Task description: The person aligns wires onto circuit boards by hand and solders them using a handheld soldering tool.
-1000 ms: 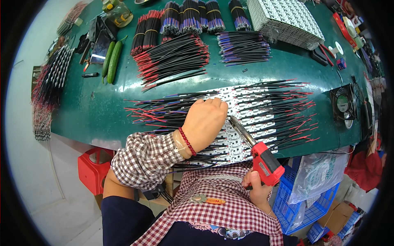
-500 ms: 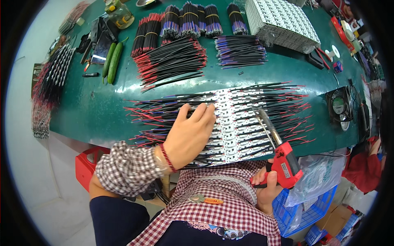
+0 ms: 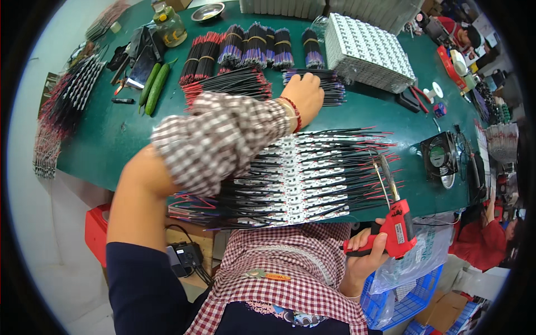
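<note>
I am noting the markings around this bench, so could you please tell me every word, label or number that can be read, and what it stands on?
I won't copy wording out, but print shows on these:
Orange badge on the checked apron: short lettering, partly legible.
Red soldering gun, white label: print too small to read.
Clear plastic bag: green print, too creased to read.
</note>
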Motion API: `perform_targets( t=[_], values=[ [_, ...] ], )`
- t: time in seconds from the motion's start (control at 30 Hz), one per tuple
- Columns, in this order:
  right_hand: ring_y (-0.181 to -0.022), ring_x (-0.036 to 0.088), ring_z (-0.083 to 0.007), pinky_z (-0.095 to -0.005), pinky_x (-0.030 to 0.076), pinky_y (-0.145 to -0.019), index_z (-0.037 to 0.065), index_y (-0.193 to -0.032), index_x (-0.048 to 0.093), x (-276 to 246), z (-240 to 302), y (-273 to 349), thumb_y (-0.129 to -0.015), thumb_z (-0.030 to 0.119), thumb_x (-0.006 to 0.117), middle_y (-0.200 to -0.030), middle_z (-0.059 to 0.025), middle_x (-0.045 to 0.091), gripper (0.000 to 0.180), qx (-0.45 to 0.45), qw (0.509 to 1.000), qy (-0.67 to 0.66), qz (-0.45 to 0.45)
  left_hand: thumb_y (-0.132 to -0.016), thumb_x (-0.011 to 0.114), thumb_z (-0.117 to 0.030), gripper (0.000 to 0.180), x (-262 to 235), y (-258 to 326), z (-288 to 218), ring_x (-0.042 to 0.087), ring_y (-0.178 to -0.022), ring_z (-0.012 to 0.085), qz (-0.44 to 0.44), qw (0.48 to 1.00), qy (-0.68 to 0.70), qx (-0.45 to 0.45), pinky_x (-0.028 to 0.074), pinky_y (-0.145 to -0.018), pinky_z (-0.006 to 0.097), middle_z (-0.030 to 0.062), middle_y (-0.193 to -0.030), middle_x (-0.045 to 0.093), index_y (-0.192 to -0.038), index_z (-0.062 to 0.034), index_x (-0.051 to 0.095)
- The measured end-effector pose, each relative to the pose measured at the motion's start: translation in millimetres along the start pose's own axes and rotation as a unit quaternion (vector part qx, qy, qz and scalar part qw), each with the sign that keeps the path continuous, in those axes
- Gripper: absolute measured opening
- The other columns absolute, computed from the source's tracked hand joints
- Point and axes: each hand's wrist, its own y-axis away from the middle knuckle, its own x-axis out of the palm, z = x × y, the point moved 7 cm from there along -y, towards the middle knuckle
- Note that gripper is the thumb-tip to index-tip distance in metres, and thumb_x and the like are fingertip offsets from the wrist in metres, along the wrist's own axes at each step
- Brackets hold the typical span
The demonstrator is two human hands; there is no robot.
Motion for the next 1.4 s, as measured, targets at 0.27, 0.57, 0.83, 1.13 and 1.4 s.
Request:
perform_targets(
  t=[0.27, 0.57, 0.83, 1.13, 1.4],
  values=[
    [-0.047, 0.042, -0.0108, -0.0238, 0.039, -0.045, 0.0, -0.118, 0.042, -22, 7, 6, -0.097, 0.028, 0.047, -0.06, -0.0033, 0.043, 0.035, -0.01, 1.0, 0.006, -0.014, -0.081, 0.055, -0.013, 0.011, 38, -22, -16, 0.05, -0.094, 0.0224, -0.128, 0.99, 0.054, -0.039, 0.039, -0.072, 0.033, 0.0078, -0.095, 0.054, -0.09, -0.0067, 0.057],
    [-0.044, 0.04, -0.0106, -0.0238, 0.037, -0.042, 0.002, -0.115, 0.043, -12, 5, 6, -0.097, 0.031, 0.046, -0.057, -0.0027, 0.043, 0.034, -0.011, 1.0, -0.001, -0.01, -0.081, 0.053, -0.008, 0.015, 57, -40, -20, 0.054, -0.095, 0.0276, -0.007, 0.995, 0.096, -0.009, 0.047, -0.08, 0.037, 0.0107, -0.09, 0.059, -0.092, -0.0018, 0.06],
    [-0.045, 0.04, -0.0107, -0.0241, 0.038, -0.044, 0.001, -0.116, 0.043, -23, 2, 10, -0.097, 0.03, 0.047, -0.058, -0.0028, 0.043, 0.036, -0.007, 1.0, -0.001, -0.018, -0.084, 0.049, -0.01, 0.018, 63, -31, -16, 0.057, -0.093, 0.0279, -0.051, 0.99, 0.13, 0.016, 0.046, -0.076, 0.041, 0.0147, -0.095, 0.056, -0.101, -0.0027, 0.05],
    [-0.047, 0.041, -0.0108, -0.0239, 0.039, -0.046, 0.001, -0.117, 0.043, -28, 0, 6, -0.096, 0.029, 0.048, -0.06, -0.0032, 0.044, 0.036, 0.0, 1.0, -0.011, -0.028, -0.092, 0.043, -0.006, 0.011, -23, 4, 41, 0.056, -0.075, 0.0137, -0.055, 0.747, 0.644, -0.152, 0.046, -0.073, 0.028, 0.0087, -0.088, 0.059, -0.099, 0.0004, 0.05],
    [-0.047, 0.042, -0.0108, -0.0245, 0.039, -0.045, 0.0, -0.116, 0.043, -13, -1, 6, -0.096, 0.029, 0.048, -0.06, -0.0033, 0.043, 0.035, 0.011, 1.0, -0.006, 0.005, -0.098, 0.044, -0.009, 0.013, -1, 36, 32, 0.059, -0.08, 0.0128, -0.152, 0.668, 0.72, -0.11, 0.046, -0.079, 0.026, 0.0047, -0.082, 0.058, -0.105, 0.0007, 0.049]
  ],
)
